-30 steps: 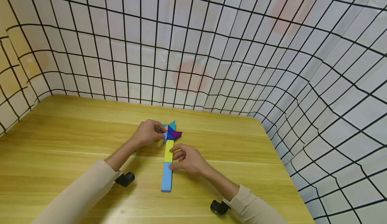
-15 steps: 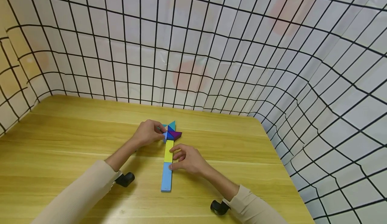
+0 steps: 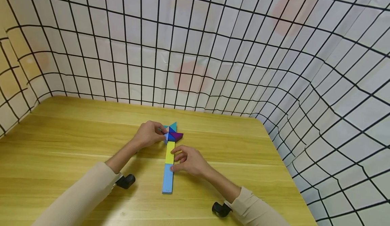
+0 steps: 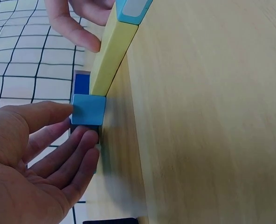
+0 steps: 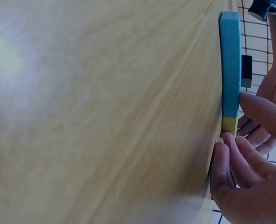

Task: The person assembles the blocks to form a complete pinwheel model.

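A pinwheel-like cluster of blue, teal and purple blocks (image 3: 177,136) lies at the upper end of a straight strip on the wooden table. The strip is a yellow block (image 3: 170,152) followed by a long light blue block (image 3: 168,182), end to end. My left hand (image 3: 148,134) pinches a light blue block (image 4: 89,110) on the cluster's left side, thumb on one face and fingertips at another. To the right of the strip, my right hand (image 3: 192,161) touches it with loosely bent fingers: thumb on the light blue block's edge, index fingertip at the yellow block.
A wooden table (image 3: 243,151) spreads around the blocks. White sheeting with a black grid (image 3: 195,66) stands behind and along the sides. Black wrist cameras (image 3: 126,181) hang below both sleeves.
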`<state>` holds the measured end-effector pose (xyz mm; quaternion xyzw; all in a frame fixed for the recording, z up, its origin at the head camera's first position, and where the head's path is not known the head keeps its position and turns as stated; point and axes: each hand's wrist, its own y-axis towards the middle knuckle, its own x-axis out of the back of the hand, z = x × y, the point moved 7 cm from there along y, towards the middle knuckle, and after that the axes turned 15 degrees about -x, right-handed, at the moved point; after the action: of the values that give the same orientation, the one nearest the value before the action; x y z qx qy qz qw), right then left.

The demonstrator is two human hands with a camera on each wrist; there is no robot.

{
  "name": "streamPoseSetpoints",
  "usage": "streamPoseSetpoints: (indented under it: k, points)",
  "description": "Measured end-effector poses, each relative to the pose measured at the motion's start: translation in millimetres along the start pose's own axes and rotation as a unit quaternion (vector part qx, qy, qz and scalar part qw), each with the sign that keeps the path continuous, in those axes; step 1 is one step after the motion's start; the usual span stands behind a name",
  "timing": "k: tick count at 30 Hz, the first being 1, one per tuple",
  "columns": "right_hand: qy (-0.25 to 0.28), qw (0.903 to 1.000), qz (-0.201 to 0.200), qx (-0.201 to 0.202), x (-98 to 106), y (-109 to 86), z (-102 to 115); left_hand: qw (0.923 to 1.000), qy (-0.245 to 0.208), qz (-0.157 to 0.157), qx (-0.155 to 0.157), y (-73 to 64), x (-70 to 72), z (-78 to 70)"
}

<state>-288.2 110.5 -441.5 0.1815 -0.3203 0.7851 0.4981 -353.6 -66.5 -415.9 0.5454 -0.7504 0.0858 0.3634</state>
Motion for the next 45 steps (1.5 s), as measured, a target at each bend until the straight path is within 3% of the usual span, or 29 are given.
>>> streamPoseSetpoints:
  k: [8, 15, 24, 30, 38, 45]
  points:
    - [0.005, 1.0000, -0.004, -0.006, 0.2, 0.6, -0.9, 1.0000, 0.001, -0.002, -0.009, -2.0, 10.2, -2.8]
    - [0.004, 1.0000, -0.002, -0.006, -0.5, 0.0, -0.7, 0.9996, 0.017, 0.020, -0.005, -9.4, 23.5, -0.7]
    - [0.006, 1.0000, -0.002, 0.001, -1.1, -1.4, 0.1, 0.9980, 0.050, 0.038, -0.004, -37.2, 57.4, 1.5]
    - [0.003, 1.0000, -0.005, 0.006, -0.7, -1.0, 0.2, 0.9972, 0.057, 0.048, -0.005, -61.0, 72.5, 4.4]
    - [0.007, 1.0000, -0.004, 0.001, -1.6, -1.2, -0.4, 0.9974, 0.027, 0.066, -0.010, -86.5, 74.4, 6.7]
    - [0.000, 1.0000, -0.007, 0.000, -1.7, -1.3, -0.3, 0.9981, -0.001, 0.062, 0.005, -94.8, 69.0, 13.5]
